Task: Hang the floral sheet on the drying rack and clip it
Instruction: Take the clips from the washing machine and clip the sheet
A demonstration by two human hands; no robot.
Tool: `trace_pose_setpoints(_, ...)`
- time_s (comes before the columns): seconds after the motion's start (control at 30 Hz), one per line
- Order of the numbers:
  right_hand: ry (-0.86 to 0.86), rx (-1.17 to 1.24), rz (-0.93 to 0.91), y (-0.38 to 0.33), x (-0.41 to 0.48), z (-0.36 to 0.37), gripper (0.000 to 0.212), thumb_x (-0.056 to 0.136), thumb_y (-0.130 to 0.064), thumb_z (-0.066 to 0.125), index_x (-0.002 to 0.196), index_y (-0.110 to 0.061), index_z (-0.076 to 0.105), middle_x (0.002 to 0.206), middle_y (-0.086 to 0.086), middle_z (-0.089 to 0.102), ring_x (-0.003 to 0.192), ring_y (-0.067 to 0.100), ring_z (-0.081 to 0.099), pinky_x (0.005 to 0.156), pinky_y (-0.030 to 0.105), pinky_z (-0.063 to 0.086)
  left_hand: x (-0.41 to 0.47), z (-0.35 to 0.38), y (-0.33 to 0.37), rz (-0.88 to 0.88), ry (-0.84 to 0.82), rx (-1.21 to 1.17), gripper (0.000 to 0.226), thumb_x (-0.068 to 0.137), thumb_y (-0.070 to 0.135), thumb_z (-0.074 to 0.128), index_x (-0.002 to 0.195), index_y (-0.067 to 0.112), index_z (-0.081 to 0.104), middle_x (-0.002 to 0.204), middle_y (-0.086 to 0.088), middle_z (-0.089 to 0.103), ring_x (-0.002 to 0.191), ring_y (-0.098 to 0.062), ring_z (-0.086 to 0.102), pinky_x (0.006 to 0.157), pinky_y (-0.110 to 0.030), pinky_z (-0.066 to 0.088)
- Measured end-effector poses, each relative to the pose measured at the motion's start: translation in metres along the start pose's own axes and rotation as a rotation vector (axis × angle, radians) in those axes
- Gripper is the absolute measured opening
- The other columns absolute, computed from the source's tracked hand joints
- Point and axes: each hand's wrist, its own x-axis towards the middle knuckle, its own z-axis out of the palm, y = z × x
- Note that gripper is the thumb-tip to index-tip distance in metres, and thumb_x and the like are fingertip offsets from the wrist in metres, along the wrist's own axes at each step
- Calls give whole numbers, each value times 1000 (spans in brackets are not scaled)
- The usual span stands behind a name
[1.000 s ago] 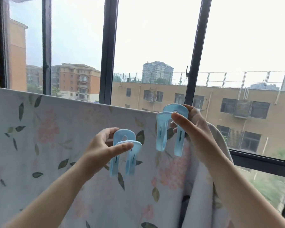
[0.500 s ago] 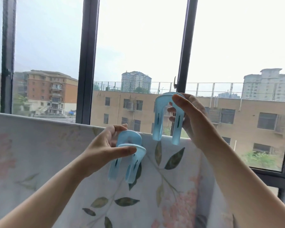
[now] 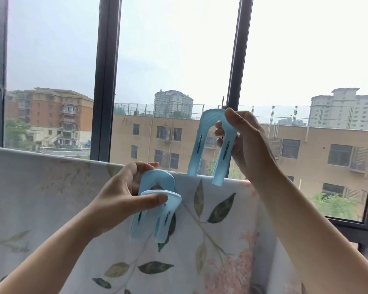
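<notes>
Head view: the floral sheet (image 3: pixel 62 209) hangs near dark window frames (image 3: pixel 106 81), buildings far outside. Left hand (image 3: pixel 123 196) pinches one blue clip (image 3: pixel 155 204) against it; right hand (image 3: pixel 249 145) grips another clip (image 3: pixel 212 145) just above its top edge.

A tall window (image 3: pixel 179 60) with dark frame bars (image 3: pixel 106 81) gives flat, overcast daylight. Beyond it stand a tan building (image 3: pixel 306 149), a brick block (image 3: pixel 51 115) far left, and distant towers (image 3: pixel 173 102).

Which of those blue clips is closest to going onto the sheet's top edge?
The clip in the right hand: held upright alone, its prongs straddle the floral sheet's top edge.
</notes>
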Motion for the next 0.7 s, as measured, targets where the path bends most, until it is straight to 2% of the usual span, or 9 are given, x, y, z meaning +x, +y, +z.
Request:
trace_pose_setpoints(0.2,-34,-48,-4,9,1,0,23,80,-32,63,88,-14,51,82,5,61,72,12,61,64,25,50,0,1,1,-1,9,-4,95,37,58,89,117,21,53,113,6,68,94,-27,71,74,-35,60)
trace_pose_setpoints(0.4,-31,-65,118,34,-13,-9,24,79,-33,68,90,-15,56,85,6,62,73,12,62,65,24,51,1,1,3,-10,16,15,88,42,50,89,117,21,54,115,6,68,94,-25,71,74,-34,60)
trace_pose_setpoints(0.6,-67,-76,142,33,-15,-17,29,80,-32,71,94,-12,56,87,3,67,79,16,68,81,33,55,1,3,5,-21,28,41,97,36,62,88,117,21,53,113,11,68,95,-23,71,74,-31,59)
trace_pose_setpoints(0.7,-126,-179,194,30,-15,-22,40,76,-41,67,105,-16,57,99,1,67,88,15,68,86,34,55,0,5,7,-29,39,50,99,35,65,87,117,21,53,117,13,66,97,-21,70,75,-30,59)
